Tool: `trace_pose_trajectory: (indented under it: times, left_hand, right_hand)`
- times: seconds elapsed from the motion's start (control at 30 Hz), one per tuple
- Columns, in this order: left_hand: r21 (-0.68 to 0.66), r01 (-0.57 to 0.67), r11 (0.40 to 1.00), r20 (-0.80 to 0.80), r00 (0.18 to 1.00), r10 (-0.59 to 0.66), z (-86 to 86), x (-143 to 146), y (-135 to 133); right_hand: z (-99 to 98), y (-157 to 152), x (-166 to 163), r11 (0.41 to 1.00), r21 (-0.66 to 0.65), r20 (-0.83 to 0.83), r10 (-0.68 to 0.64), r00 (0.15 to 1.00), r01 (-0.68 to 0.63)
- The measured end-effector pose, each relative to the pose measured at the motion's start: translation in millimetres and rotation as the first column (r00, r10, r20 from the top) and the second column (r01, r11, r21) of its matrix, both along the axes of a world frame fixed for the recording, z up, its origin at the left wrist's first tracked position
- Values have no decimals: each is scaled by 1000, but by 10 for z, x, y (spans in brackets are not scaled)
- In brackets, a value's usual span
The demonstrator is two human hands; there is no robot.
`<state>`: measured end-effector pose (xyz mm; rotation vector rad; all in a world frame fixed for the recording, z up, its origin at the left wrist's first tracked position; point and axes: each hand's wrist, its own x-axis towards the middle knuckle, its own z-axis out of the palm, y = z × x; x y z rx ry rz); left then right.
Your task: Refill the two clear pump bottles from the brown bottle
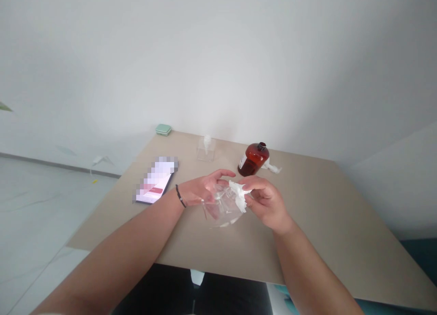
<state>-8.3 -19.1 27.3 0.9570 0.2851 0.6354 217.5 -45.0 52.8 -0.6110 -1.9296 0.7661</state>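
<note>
Over middle of table (324, 205): clear plastic cup (221, 209), left hand (200, 191) fingers curled round it. Right hand (268, 203) fingertips pinch white tissue (239, 193) against cup rim. Brown bottle (253, 159) just behind hands, phone (155, 183) off to left.

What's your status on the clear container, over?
Left hand gripping clear container above the table. Right hand pinching white tissue against it. Amber bottle, phone behind, apart from both hands.
</note>
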Motion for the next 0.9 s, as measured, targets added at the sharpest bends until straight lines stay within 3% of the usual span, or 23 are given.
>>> trace_pose_trajectory:
  times: [0.2,0.3,0.4,0.5,0.57,0.67,0.77,0.9]
  left_hand:
    - [-53,120,991,-43,992,-123,-2,-60,-27]
    - [-58,149,987,-44,988,-151,-41,-95,-12]
    - [-68,150,986,-64,986,-154,-53,-125,10]
    - [-38,48,998,-83,995,-51,-57,-126,29]
    - [-27,-10,1000,-81,997,8,-72,-108,38]
    - [-53,22,998,-78,997,-26,-113,-69,44]
    - [-28,-22,999,-51,998,21,-151,-43,44]
    - [-13,-126,992,-30,992,125,-163,-34,45]
  right_hand:
    - [-2,-81,-68,995,-29,-31,95,995,-96]
    - [38,-77,-53,997,-27,-29,74,997,-75]
    - [112,5,131,997,-1,-84,-77,993,77]
    - [160,158,491,948,-92,-140,-315,939,305]
    - [145,263,743,893,-244,-23,-396,918,379]
    - [56,374,968,848,-387,317,-245,916,361]
    - [-49,440,976,866,-362,502,-132,855,346]
    - [-123,499,926,861,-272,563,-219,797,429]
